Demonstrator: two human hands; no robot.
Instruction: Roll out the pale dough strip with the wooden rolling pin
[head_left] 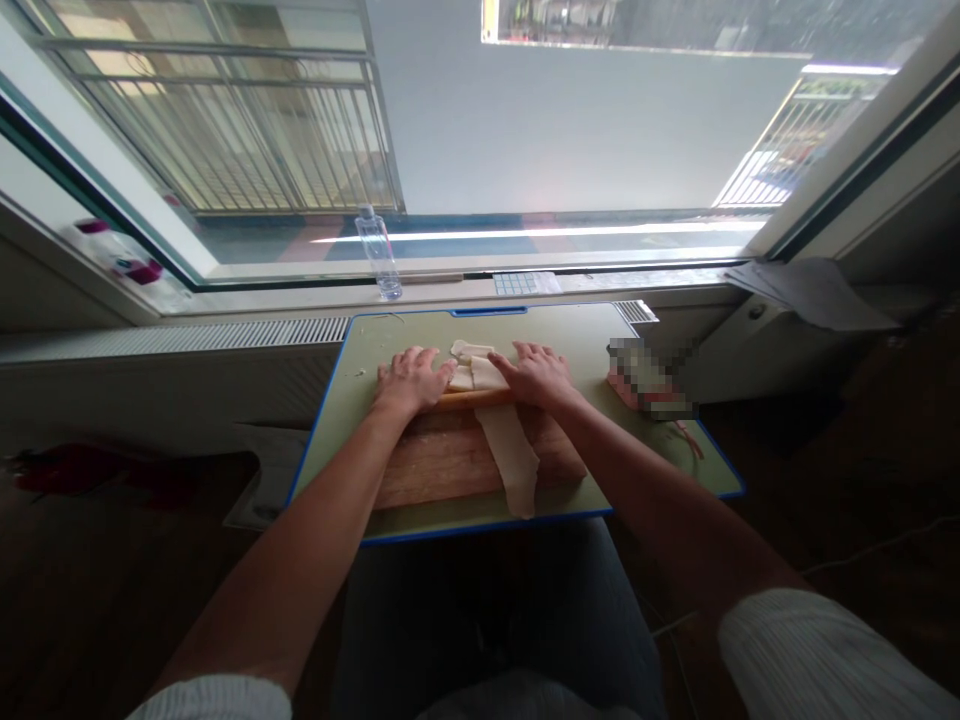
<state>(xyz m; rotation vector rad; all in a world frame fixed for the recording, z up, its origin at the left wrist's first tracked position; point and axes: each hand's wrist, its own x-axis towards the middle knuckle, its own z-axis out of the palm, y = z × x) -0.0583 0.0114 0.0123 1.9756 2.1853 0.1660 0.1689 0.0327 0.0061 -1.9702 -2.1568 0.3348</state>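
Observation:
A light wooden rolling pin (474, 400) lies crosswise over a pale sheet of dough (510, 455). My left hand (411, 380) is closed over the left part of the pin, its thumb pointing inward. Over the right part, my right hand (538, 372) is closed the same way, its thumb by the dough. Both palms hide the pin's ends. Beneath is a thick wooden board (442, 460). One long strip of dough hangs over the board's near edge; beyond the pin, the dough lies in folded or overlapping pieces.
The board rests on a small green table (375, 350) with a blue rim. At its right side lies a pixelated package (649, 385). A clear bottle (381, 255) stands on the windowsill, and another bottle (124, 260) with a purple cap is at left. Papers (810, 295) lie at right.

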